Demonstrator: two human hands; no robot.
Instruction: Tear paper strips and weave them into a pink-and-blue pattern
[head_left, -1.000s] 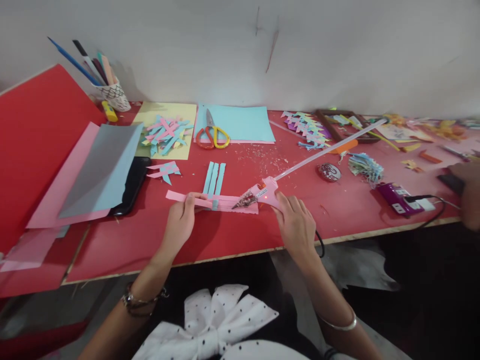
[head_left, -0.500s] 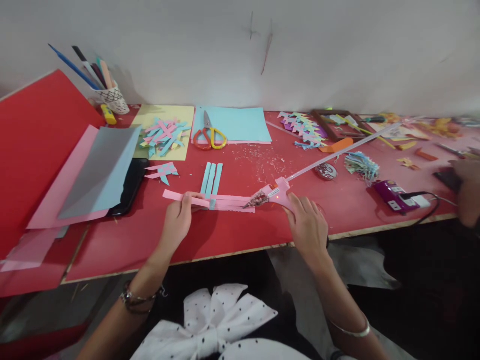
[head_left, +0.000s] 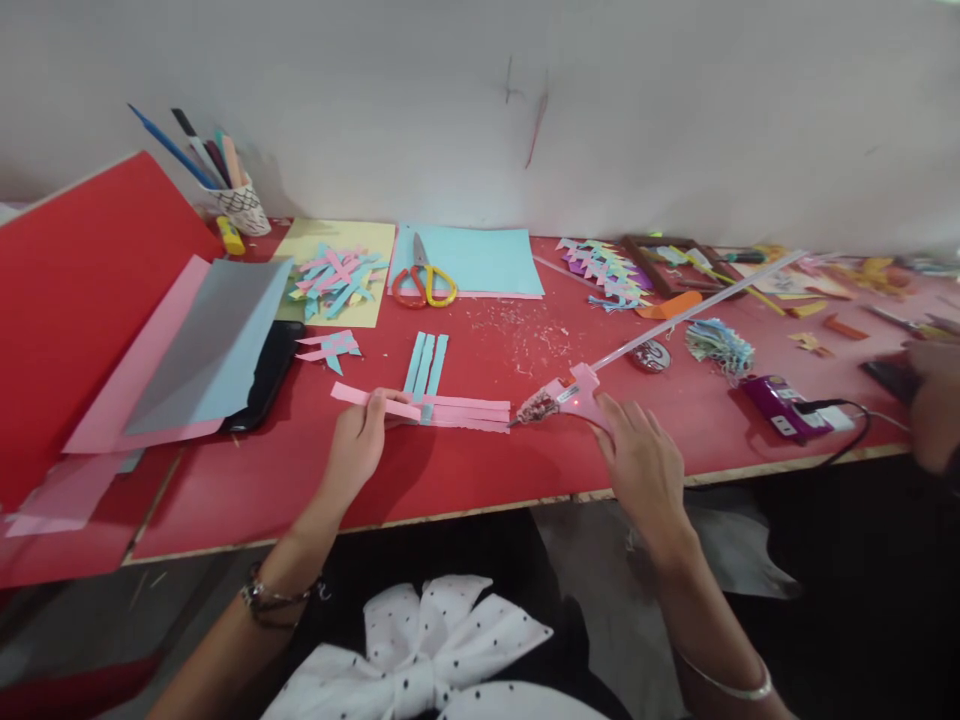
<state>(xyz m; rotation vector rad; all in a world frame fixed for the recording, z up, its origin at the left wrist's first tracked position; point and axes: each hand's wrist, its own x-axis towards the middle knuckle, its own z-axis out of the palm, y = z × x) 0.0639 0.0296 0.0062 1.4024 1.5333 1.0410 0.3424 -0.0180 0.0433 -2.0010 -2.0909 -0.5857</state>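
Between the thumb and fingers of my left hand [head_left: 361, 437] is a pink paper strip [head_left: 405, 407], its free end sticking out to the left. More pink strips [head_left: 469, 413] lie to the right, crossed by blue strips [head_left: 425, 365] that point away from me. My right hand [head_left: 641, 460] grips the handle of a pink glue gun [head_left: 574, 396]. The gun's dirty nozzle points left, at the right ends of the pink strips. A long clear glue stick [head_left: 697, 305] sticks out of its back, up to the right.
Scissors [head_left: 425, 282] rest on blue paper [head_left: 487, 258]. Cut strips [head_left: 337, 277] are heaped on a yellow sheet. A pen cup [head_left: 244, 208] stands back left, paper sheets [head_left: 217, 340] lean at left. A purple power adapter [head_left: 787, 408] sits right, near another person's hand [head_left: 934, 400].
My right hand has drawn the glue gun slightly right, so its tip has moved from over the pink strips to their right ends. My left hand keeps its pinch on the strip.
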